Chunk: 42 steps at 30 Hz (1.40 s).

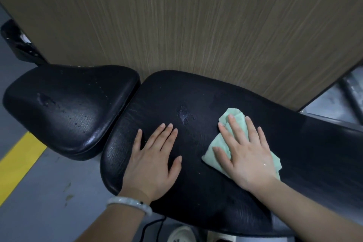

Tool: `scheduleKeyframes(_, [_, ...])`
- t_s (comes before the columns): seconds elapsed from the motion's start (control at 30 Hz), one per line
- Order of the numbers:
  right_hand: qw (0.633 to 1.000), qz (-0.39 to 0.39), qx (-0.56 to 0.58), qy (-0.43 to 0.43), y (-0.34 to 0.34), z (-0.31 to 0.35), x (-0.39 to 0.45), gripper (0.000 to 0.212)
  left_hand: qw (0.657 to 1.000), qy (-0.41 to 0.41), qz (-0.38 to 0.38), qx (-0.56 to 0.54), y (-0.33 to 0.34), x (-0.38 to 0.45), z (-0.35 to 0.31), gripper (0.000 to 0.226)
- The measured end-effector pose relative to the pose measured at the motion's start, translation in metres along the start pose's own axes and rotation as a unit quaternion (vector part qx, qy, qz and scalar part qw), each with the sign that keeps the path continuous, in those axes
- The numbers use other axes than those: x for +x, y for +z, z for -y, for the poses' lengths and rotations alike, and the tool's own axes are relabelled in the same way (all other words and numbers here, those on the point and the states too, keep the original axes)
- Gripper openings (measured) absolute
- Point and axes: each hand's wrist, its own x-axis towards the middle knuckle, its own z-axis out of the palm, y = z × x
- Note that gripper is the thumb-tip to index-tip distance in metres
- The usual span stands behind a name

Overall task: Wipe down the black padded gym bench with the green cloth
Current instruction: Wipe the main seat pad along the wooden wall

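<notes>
The black padded gym bench has a long back pad (196, 192) across the middle and a separate seat pad (68, 108) at the left. Water droplets and wet patches show on both pads. My right hand (247, 151) lies flat with straight, spread fingers on the folded green cloth (214, 155), pressing it onto the back pad right of centre. My left hand (153, 163) rests flat on the bare pad near its left end, fingers straight, holding nothing. A small wet patch (184, 116) lies between the two hands, just beyond the fingertips.
A wood-grain wall panel (196, 25) stands right behind the bench. Grey floor (49, 202) with a yellow line (17, 165) lies at the left. A black frame part (17, 43) sits at the upper left, metal tubing (351, 96) at the right. A shoe (182, 236) shows below.
</notes>
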Motion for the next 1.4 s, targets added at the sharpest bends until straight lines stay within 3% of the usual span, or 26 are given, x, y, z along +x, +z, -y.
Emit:
scheduleKeyframes(0.27, [0.999,0.040,0.009,0.020,-0.014,-0.006,0.063,0.086,1.000,-0.003,0.009,-0.004,-0.001,0.001,-0.001,0.063])
scheduleKeyframes(0.47, [0.998,0.046,0.011,0.040,-0.013,-0.010,0.098,0.066,1.000,-0.012,0.017,-0.010,-0.003,0.002,-0.002,0.064])
scheduleKeyframes(0.73, [0.998,0.063,-0.002,0.020,-0.016,0.006,0.065,0.085,0.999,-0.017,0.025,-0.013,-0.004,0.002,-0.003,0.065])
scheduleKeyframes(1.07, [0.997,-0.033,0.023,-0.065,-0.003,0.028,-0.022,0.061,1.000,-0.011,0.014,-0.013,-0.002,0.001,0.000,0.065])
scheduleKeyframes(1.23, [0.998,0.005,0.033,-0.057,-0.007,0.024,-0.004,0.064,1.000,-0.015,0.023,-0.014,-0.003,0.002,-0.001,0.065])
scheduleKeyframes(1.4, [0.999,0.041,0.028,-0.011,-0.012,0.014,0.043,0.081,1.000,-0.015,0.018,-0.018,-0.004,0.001,-0.002,0.065])
